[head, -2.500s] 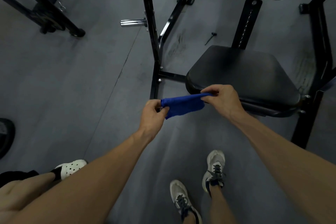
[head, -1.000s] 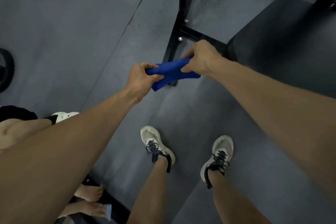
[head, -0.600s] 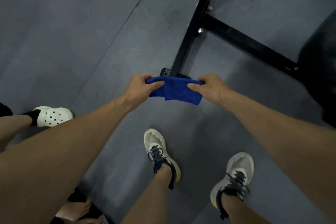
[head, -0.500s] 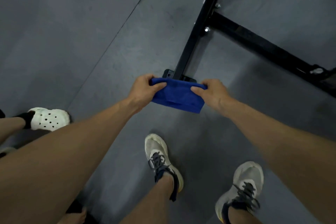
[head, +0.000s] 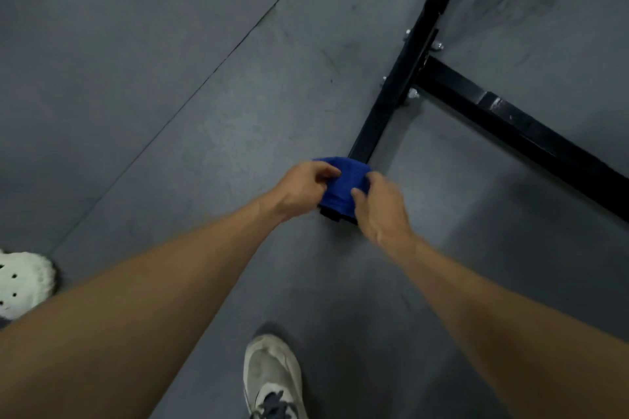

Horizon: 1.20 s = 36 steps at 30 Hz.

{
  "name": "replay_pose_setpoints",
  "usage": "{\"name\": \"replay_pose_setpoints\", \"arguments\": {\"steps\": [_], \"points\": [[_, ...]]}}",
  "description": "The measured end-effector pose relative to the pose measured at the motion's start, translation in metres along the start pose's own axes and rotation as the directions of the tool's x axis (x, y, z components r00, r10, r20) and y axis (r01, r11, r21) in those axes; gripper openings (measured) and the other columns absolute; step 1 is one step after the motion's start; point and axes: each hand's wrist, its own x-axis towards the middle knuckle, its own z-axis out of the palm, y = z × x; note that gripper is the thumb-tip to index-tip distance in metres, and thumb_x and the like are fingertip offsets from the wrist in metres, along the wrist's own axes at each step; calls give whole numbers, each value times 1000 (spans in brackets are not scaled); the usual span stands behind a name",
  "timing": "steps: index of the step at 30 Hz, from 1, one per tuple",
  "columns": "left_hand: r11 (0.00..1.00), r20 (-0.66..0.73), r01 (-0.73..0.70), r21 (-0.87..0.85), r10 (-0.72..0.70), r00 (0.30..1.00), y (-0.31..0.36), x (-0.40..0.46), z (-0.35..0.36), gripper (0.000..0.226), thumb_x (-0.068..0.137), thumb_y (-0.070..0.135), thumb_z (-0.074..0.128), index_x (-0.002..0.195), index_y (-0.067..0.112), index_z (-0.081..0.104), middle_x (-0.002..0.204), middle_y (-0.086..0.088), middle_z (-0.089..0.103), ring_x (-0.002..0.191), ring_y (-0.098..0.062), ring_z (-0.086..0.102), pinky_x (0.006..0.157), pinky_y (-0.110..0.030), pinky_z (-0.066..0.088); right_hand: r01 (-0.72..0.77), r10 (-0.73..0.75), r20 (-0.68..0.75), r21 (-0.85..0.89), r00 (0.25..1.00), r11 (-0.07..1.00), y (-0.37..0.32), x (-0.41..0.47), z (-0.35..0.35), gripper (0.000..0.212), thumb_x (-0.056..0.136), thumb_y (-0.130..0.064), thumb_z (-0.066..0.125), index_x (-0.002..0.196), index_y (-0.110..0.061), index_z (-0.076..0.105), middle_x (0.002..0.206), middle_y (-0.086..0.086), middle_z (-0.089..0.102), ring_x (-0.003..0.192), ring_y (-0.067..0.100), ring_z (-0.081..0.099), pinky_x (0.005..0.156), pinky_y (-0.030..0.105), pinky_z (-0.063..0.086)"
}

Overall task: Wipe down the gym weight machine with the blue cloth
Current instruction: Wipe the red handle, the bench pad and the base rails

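Note:
The blue cloth [head: 343, 185] is bunched small between both hands, low over the near end of the machine's black floor rail [head: 388, 105]. My left hand [head: 301, 189] pinches its left side with curled fingers. On the right side my right hand [head: 383, 209] grips it, thumb pressed on the fabric. The cloth covers the rail's end cap, of which only a dark corner shows below. A black cross bar [head: 517, 127] runs off to the right from the rail.
Grey rubber floor with a seam line [head: 211, 75] runs diagonally at left. My grey sneaker [head: 272, 378] stands at the bottom middle. Another person's white perforated clog [head: 23, 282] sits at the left edge. Bolts [head: 413, 93] stick out at the rail joint.
My hands have come closer together, gathering the stretched cloth into a bunch, and lowered onto the rail's end. The view has dropped nearer the floor; the seat is out of sight.

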Motion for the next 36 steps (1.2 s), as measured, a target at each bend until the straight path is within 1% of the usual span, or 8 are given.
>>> {"name": "replay_pose_setpoints", "arguments": {"steps": [5,9,16,21,25,31,34,36], "points": [[997,55,20,-76,-16,998,-9,0,-3,56,85,-23,46,136,-3,56,133,-15,62,126,-24,58,104,-29,48,-211,214,8,223,977,952,-33,-7,31,44,102,-33,52,131,-4,37,122,16,59,101,33,58,77,36,44],[991,33,5,-132,0,999,-18,20,-6,53,85,-23,47,132,-1,58,125,-9,63,119,-21,61,97,-28,53,-249,306,-111,357,946,900,-45,16,73,85,99,-26,59,156,-1,1,157,24,27,140,36,38,113,43,36],[990,-257,-127,-64,106,960,-8,115,-18,42,96,-12,38,125,7,61,125,-7,61,116,-19,58,102,-46,52,-67,-9,-450,-153,893,986,-31,62,91,90,91,-21,60,149,19,4,153,44,12,142,53,27,111,52,41],[963,-290,-269,5,259,921,38,162,-33,35,101,-5,38,121,11,61,125,-4,60,116,-17,58,101,-45,52,29,-181,-483,-305,857,952,-25,129,53,88,88,-21,60,150,17,10,156,41,2,147,53,10,119,56,24],[929,-307,-366,58,366,879,79,186,-39,34,103,-2,36,123,11,60,126,-4,60,116,-16,58,103,-42,51,69,-263,-377,-457,888,887,-34,199,-15,95,94,-28,52,150,12,-13,157,34,-21,148,47,-17,123,51,-7],[880,-227,-450,149,474,851,113,183,-16,33,98,-9,42,123,-1,61,119,-10,63,107,-18,57,84,-16,40,194,-417,-321,-545,851,816,-24,252,-73,76,101,-34,37,153,12,6,160,34,-1,150,47,-5,124,52,1],[863,-248,-477,168,505,826,111,188,0,34,94,-11,42,118,2,63,118,-11,59,108,-23,58,88,-21,43,317,-583,-289,-617,759,720,-6,212,-50,65,92,-26,32,142,15,39,151,37,30,144,51,25,121,54,19],[869,-305,-459,182,494,814,106,192,6,29,96,-7,41,112,7,61,112,-6,53,98,-20,56,85,-26,46,386,-595,-274,-548,755,742,6,197,-41,66,94,-28,22,145,12,37,154,31,31,146,43,27,121,47,20]]}}
